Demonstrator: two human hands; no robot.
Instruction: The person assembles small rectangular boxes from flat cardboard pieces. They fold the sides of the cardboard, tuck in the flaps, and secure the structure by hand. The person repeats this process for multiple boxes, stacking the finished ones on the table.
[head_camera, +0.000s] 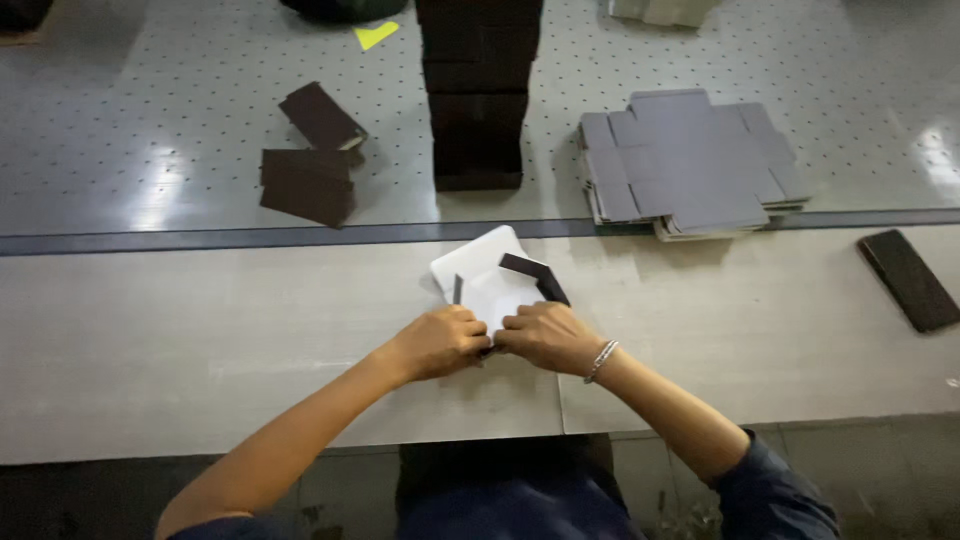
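Observation:
Both hands meet over a flat cardboard box blank (492, 277), white inside and dark brown outside, lying on the pale worktable (200, 340). My left hand (437, 341) grips its near left edge. My right hand (546, 336), with a beaded bracelet on the wrist, grips the near right edge. One dark flap (537, 275) stands folded up on the right side. The blank's near part is hidden under my fingers.
A stack of grey flat blanks (690, 165) lies at the back right. A tall pile of dark folded boxes (478, 90) stands behind the blank. Two dark boxes (310, 155) lie back left. A dark phone-like slab (908, 280) rests far right.

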